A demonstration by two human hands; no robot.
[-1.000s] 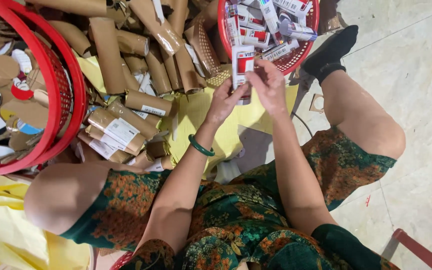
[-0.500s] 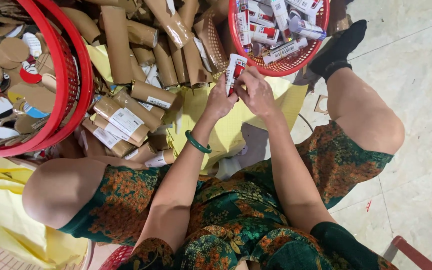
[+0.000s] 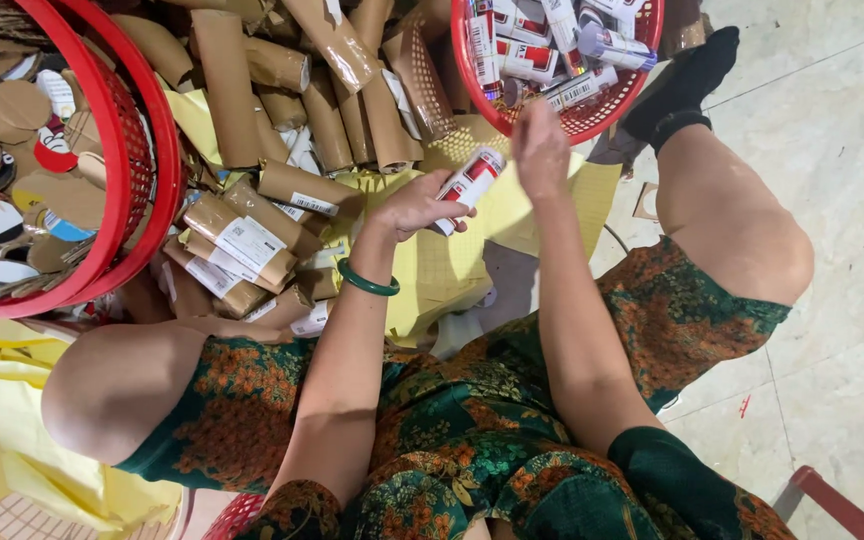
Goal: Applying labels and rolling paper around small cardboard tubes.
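My left hand (image 3: 417, 205) grips a small white and red tube (image 3: 469, 187), held tilted over yellow paper (image 3: 452, 270). A green bangle (image 3: 367, 282) circles that wrist. My right hand (image 3: 542, 148) hovers just right of the tube's upper end with fingers together and holds nothing I can see. It reaches toward the rim of a red basket (image 3: 592, 115) filled with several similar white and red tubes. My knees and patterned green dress fill the lower part of the view.
A heap of brown cardboard tubes (image 3: 292, 120) lies left of my hands, some with white labels. A large red basket (image 3: 127, 160) of cardboard discs stands at the far left. Yellow sheets (image 3: 12, 420) lie bottom left. My foot in a black sock (image 3: 687, 85) rests by the small basket.
Both hands held the tube upright near the small basket. Now the tube is lower and tilted in my left hand alone, and my right hand has come off it.
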